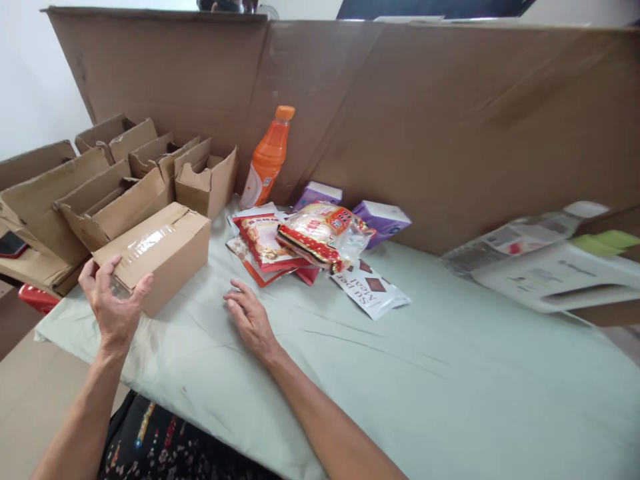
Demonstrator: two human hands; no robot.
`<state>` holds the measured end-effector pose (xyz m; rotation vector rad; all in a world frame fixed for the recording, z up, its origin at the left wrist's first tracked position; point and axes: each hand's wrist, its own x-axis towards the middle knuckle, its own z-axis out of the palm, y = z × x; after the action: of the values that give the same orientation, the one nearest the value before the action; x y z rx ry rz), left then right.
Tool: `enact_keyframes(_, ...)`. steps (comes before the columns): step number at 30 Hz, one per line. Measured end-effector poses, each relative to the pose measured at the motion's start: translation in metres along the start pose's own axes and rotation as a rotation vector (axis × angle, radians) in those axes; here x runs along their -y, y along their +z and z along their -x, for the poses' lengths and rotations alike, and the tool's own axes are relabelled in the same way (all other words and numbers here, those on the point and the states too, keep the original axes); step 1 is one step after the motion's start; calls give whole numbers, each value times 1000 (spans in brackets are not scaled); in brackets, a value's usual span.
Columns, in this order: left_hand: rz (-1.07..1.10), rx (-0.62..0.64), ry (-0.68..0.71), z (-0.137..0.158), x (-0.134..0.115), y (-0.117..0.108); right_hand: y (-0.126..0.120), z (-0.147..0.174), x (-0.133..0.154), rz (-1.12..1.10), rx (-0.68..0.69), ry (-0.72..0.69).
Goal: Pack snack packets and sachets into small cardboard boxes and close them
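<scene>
A closed cardboard box with clear tape along its top lies near the table's left edge. My left hand grips its near end, fingers over the top edge and thumb on the right side. To the right of the box, my right hand is over the cloth with loosely stretched fingers and nothing in them. Beyond that hand is a pile of packets: a red snack packet, a clear and red bag on top, and a white "Super Meal" pouch at the right.
Several open cardboard boxes crowd the left side. An orange drink bottle and two purple packs stand before a tall cardboard wall. At the right are a clear bottle and a white jug.
</scene>
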<state>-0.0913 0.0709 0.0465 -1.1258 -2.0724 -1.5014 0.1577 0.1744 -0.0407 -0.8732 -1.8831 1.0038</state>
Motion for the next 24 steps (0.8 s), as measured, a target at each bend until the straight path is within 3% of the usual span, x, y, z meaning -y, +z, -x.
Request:
enact_keyframes(9,-33,-33,30,-3,1,5,4,0,-5,103,81,-52)
enact_keyframes(19,-28,-63,-33,-15,-11,46,5,-1,-3,152,107,-68)
enact_keyframes(24,38,-9,-39,-15,-15,49,7,-6,1,186,121,-76)
